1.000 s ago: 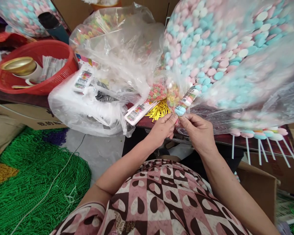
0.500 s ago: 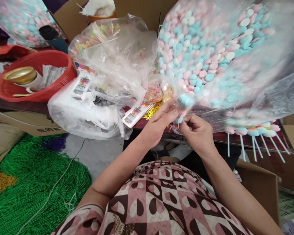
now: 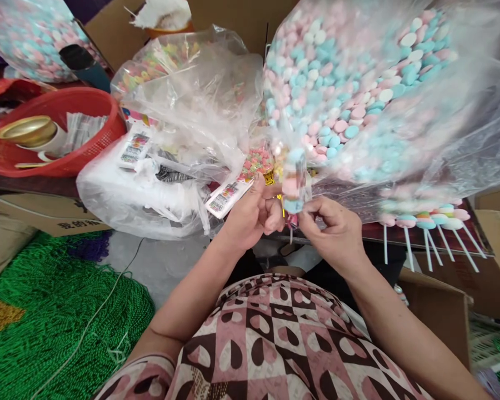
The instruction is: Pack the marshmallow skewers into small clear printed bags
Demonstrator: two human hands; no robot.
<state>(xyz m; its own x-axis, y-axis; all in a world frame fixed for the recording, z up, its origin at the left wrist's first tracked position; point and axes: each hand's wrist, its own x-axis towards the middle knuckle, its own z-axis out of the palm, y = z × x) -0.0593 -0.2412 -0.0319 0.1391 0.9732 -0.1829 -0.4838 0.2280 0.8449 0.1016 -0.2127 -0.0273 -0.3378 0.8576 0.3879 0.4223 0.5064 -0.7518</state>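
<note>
My right hand (image 3: 333,230) pinches the bottom of a clear-wrapped lollipop (image 3: 292,186), whose pink and blue candies stand upright and are blurred. Below the candies, a bit of pink wrapping and a white stick show. On its left, my left hand (image 3: 254,216) is closed, fingers curled, with a thin gold twist tie (image 3: 280,204) at its fingertips. More gold twist ties (image 3: 269,178) lie just behind that hand, partly hidden. Beside it is a printed white card (image 3: 228,198). A small bag of red and green gummy candies (image 3: 257,161) sits behind.
A large clear bag of pink, blue and white candies (image 3: 350,125) fills the right. Finished-looking lollipops (image 3: 427,222) overhang the table edge. Plastic bags (image 3: 191,105) and a red basket (image 3: 102,139) stand left. Green beads (image 3: 66,311) lie below; an open cardboard box (image 3: 441,311) is lower right.
My left hand has come away from the wrapped candy, down and to the left, and a gold twist tie now shows at its fingertips. The candy has swung upright in my right hand.
</note>
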